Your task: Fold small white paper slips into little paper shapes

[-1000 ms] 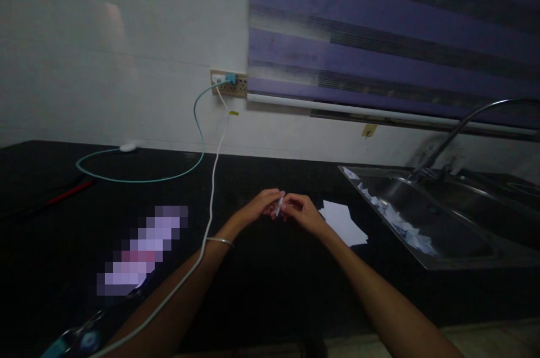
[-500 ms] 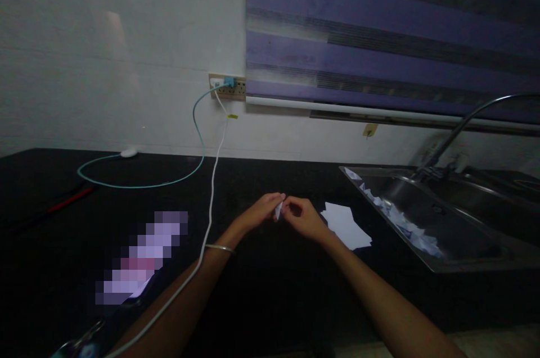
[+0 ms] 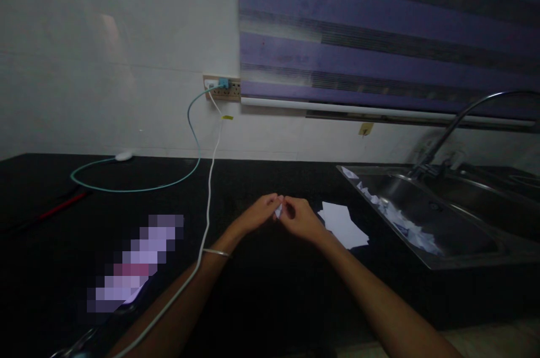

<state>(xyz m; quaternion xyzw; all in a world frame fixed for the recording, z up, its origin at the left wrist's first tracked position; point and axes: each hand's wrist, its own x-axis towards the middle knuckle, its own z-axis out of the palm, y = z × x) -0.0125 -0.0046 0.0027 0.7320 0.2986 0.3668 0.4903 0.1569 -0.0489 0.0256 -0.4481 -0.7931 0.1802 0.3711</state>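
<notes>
Metal clip (image 3: 82, 341): at the lower left edge, partly cut off by the frame.
White cable (image 3: 210, 195): runs up from the bottom edge, passing in front of the left forearm; contact with the arm cannot be determined.
Bracelet (image 3: 216, 253): thin and pale, worn at the left wrist.
Pixelated object (image 3: 135, 262): long, bright-faced, flat on the black countertop (image 3: 270, 296), left of the left forearm; surface detail obscured.
Left hand (image 3: 260, 214): fingers nearly closed, thumb extended along the top, gripping the small white paper piece.
Right hand (image 3: 302, 220): fingers curled with a dark gap inside the curve, fingertips at the paper's right side; whether they grip it cannot be determined.
Small white paper piece (image 3: 278, 211): between the two hands, above the countertop, largely covered by fingers.
Loose white sheets (image 3: 342, 226): overlapping in an uneven stack, just right of the right hand.
Sink (image 3: 468, 262): steel, two basins, right side; folded paper pieces (image 3: 399, 217) lie in a row along its left margin.
Red item (image 3: 63, 205): narrow, far left.
Teal cable (image 3: 126, 190): looped on the countertop, a white disc (image 3: 124, 156) at its end.
Faucet (image 3: 447, 130): curved, behind the basins.
Socket strip (image 3: 234, 90): wall-mounted, both cables plugged in.
Blind (image 3: 295, 54): purple, banded, lowered.
</notes>
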